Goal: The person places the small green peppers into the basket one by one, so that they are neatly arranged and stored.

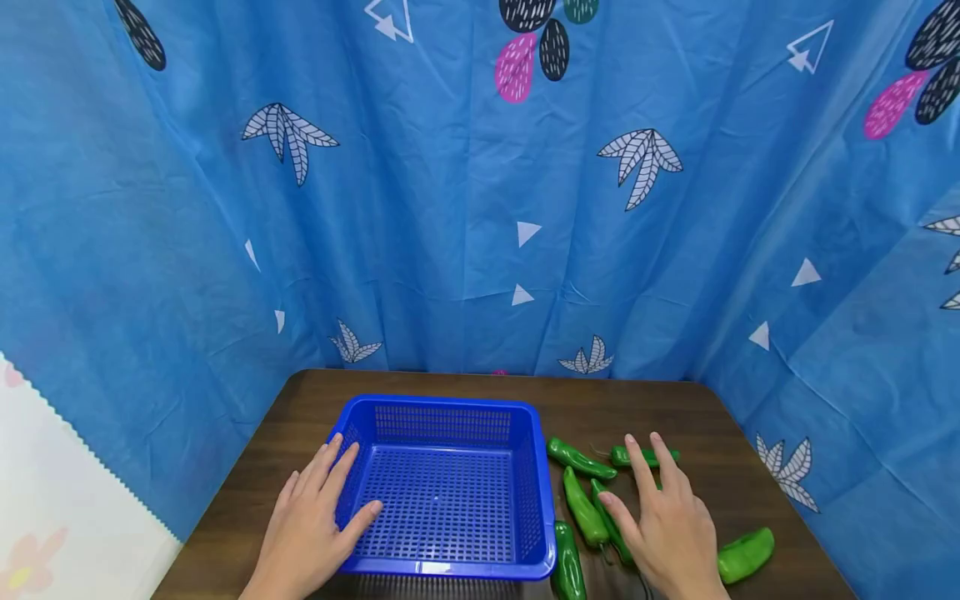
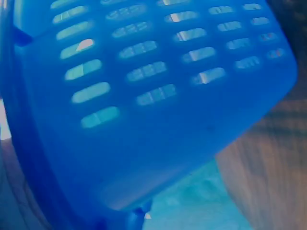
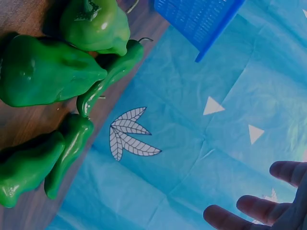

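A blue plastic basket (image 1: 438, 570) with slotted walls and a mesh floor stands on the dark wooden table, nothing inside it. My left hand (image 1: 303, 525) is at its left rim, fingers extended and thumb over the inside; whether it touches is unclear. The basket's slotted wall (image 2: 158, 124) fills most of the left wrist view. Right of the basket lie several green peppers, among them a long one (image 1: 581, 458) and a wider one (image 1: 746, 556). Above them my right hand (image 1: 671, 525) has its fingers spread, holding nothing, and hides part of some peppers.
The wooden table (image 1: 247, 500) has rounded back corners. A blue patterned curtain (image 1: 450, 208) hangs behind it and along both sides. At the lower left a pale flowered cloth (image 1: 67, 500) shows beside the curtain.
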`<state>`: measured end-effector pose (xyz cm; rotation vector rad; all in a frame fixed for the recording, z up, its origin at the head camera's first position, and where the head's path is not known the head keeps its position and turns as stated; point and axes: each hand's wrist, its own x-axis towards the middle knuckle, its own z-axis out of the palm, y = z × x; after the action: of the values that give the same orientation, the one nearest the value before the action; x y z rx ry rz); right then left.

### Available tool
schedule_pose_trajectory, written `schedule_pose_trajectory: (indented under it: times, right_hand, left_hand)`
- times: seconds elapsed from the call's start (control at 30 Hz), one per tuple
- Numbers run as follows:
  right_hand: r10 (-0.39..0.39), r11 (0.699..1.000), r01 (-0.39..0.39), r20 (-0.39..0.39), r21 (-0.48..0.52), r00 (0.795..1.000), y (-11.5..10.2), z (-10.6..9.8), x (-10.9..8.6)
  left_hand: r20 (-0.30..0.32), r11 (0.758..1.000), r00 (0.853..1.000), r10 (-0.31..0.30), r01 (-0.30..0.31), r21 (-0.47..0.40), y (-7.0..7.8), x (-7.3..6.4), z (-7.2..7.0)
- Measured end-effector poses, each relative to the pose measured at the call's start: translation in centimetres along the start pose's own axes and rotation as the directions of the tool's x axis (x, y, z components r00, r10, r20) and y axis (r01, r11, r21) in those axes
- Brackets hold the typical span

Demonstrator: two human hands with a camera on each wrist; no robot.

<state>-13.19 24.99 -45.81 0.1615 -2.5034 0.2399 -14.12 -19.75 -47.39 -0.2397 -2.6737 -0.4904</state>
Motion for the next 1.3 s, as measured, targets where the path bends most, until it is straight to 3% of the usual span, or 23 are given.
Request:
schedule_pose_trajectory:
  times: [0.33,0.5,0.67,0.77,0.87,1.0,1.1,1.23,1.3]
  right_hand:
    - [0.114,0.993,-0.116,0.048,0.025,0.992,0.7,-0.3,-0.5]
    - [0.179,0.982,-0.185,0.110,0.045,0.978,1.5,-0.5,-0.7]
    - [0.250,0.963,-0.263,0.170,0.059,0.953,2.0,-0.6,-1.2]
    - [0.295,0.948,-0.311,0.185,0.064,0.937,2.3,-0.5,-1.4]
    - [0.348,0.926,-0.370,0.219,0.070,0.912,2.6,-0.4,-1.7]
    - [0.416,0.888,-0.455,0.303,0.068,0.857,3.4,-0.3,-2.1]
    - [0.448,0.859,-0.504,0.349,0.086,0.823,4.0,-0.1,-2.5]
    - [0.478,0.820,-0.557,0.375,0.135,0.794,5.1,0.3,-3.1]
    - [0.506,0.792,-0.596,0.403,0.133,0.762,5.6,0.5,-3.3]
  left_hand:
    - [-0.019,0.987,0.990,-0.136,0.134,-0.094,-0.8,-0.6,1.4]
    - [0.012,0.971,0.980,-0.200,0.200,-0.128,-0.9,-0.9,1.9]
    - [0.024,0.963,0.976,-0.218,0.219,-0.155,-1.2,-1.0,2.2]
    - [-0.004,0.963,0.978,-0.211,0.207,-0.174,-1.5,-1.1,2.3]
    - [-0.063,0.960,0.977,-0.202,0.185,-0.209,-2.0,-1.3,2.6]
    - [-0.109,0.955,0.973,-0.205,0.174,-0.241,-2.4,-1.5,2.9]
    - [-0.103,0.955,0.973,-0.208,0.179,-0.238,-2.4,-1.5,3.0]
    - [-0.075,0.954,0.973,-0.219,0.197,-0.228,-2.4,-1.4,3.0]
    - [-0.050,0.951,0.971,-0.233,0.217,-0.220,-2.3,-1.4,3.0]
